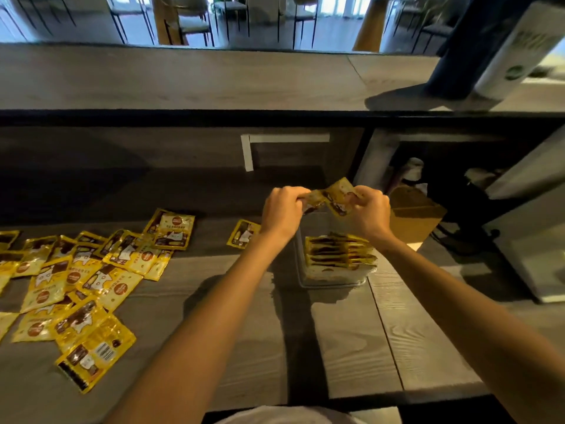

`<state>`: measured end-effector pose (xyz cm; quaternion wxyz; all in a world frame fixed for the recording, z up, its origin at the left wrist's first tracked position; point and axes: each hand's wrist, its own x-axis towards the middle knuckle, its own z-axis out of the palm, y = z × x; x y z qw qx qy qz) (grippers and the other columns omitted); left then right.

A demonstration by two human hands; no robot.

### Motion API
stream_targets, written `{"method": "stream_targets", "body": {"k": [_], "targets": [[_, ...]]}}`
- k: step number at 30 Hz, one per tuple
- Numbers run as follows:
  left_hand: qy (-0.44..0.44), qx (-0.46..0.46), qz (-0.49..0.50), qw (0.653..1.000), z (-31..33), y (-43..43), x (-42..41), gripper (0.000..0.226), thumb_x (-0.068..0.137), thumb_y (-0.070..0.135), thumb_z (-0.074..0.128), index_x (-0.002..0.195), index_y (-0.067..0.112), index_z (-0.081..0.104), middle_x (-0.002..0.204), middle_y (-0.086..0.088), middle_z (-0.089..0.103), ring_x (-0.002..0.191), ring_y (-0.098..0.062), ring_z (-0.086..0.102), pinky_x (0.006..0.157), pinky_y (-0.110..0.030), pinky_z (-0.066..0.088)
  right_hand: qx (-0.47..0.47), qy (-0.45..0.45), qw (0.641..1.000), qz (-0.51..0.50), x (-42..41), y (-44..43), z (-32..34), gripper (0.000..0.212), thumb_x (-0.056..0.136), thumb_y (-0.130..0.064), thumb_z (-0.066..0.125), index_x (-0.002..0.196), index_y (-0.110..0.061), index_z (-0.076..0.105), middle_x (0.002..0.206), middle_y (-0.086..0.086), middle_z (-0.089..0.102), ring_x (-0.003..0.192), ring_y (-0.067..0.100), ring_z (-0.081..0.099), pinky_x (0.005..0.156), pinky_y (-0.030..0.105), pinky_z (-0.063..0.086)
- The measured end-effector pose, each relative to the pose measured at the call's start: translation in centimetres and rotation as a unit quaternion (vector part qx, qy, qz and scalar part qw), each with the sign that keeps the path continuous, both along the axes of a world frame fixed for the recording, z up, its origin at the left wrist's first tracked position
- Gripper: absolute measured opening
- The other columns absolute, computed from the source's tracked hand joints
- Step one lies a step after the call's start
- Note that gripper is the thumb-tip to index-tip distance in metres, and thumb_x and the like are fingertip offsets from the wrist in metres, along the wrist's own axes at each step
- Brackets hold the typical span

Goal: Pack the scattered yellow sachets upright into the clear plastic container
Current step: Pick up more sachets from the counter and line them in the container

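A few sachets [331,198] are pinched between the left hand [282,209] and right hand [368,208], above the container [331,281]. If lowered askew, they could be caught on the upright row [339,250], which might be toppled.

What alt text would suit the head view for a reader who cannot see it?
Both hands, left and right, hold yellow sachets above a clear container with sachets standing in it. More sachets lie scattered on the table to the left.
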<state>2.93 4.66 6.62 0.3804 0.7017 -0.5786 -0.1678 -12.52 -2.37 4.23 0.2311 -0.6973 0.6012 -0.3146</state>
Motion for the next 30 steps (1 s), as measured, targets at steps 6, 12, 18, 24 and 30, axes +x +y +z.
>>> {"method": "stream_targets", "body": {"k": [6,12,18,24,30], "targets": [[-0.011,0.071,-0.062,0.995,-2.1,-2.4,-3.0,0.030,0.091,0.003,0.048,0.114,0.009,0.067,0.114,-0.014,0.068,0.109,-0.029,0.061,0.092,-0.038,0.052,0.044,0.004,0.998,0.049,-2.9,-0.9,-1.4,0.021,0.087,-0.007,0.058,0.106,-0.007,0.066,0.101,0.015,0.070,0.095,0.027,0.064,0.075,0.033,0.051],[-0.044,0.197,-0.103,0.974,-4.3,-3.3,-3.1,0.027,0.098,0.014,0.042,0.113,0.006,0.063,0.112,-0.017,0.065,0.106,-0.033,0.059,0.088,-0.040,0.048,0.128,0.050,0.983,0.121,-3.1,-1.6,-2.4,0.020,0.091,-0.004,0.047,0.096,-0.003,0.066,0.090,0.015,0.066,0.092,0.032,0.061,0.079,0.044,0.053],[-0.119,0.282,-0.181,0.935,-5.0,-4.1,-2.9,0.027,0.100,0.020,0.035,0.106,0.008,0.059,0.110,-0.012,0.062,0.108,-0.029,0.055,0.095,-0.044,0.040,0.134,0.162,0.954,0.214,-3.5,-2.4,-3.8,0.024,0.093,-0.008,0.045,0.111,-0.007,0.061,0.112,0.018,0.066,0.106,0.035,0.058,0.095,0.052,0.045],[-0.054,0.345,-0.214,0.912,-5.7,-4.4,-2.5,0.030,0.100,0.016,0.031,0.113,0.010,0.058,0.115,-0.014,0.061,0.110,-0.027,0.055,0.097,-0.043,0.041,0.161,0.193,0.933,0.257,-3.8,-2.8,-4.2,0.026,0.098,-0.023,0.040,0.108,-0.012,0.062,0.113,0.014,0.065,0.111,0.033,0.056,0.103,0.056,0.035],[-0.020,0.338,-0.219,0.915,-5.4,-4.5,-2.2,0.031,0.097,0.013,0.034,0.106,0.010,0.063,0.111,-0.017,0.063,0.107,-0.031,0.056,0.095,-0.047,0.042,0.175,0.178,0.935,0.252,-3.8,-3.2,-3.9,0.030,0.098,-0.014,0.036,0.105,-0.007,0.064,0.111,0.016,0.065,0.108,0.032,0.056,0.104,0.054,0.036]]}}
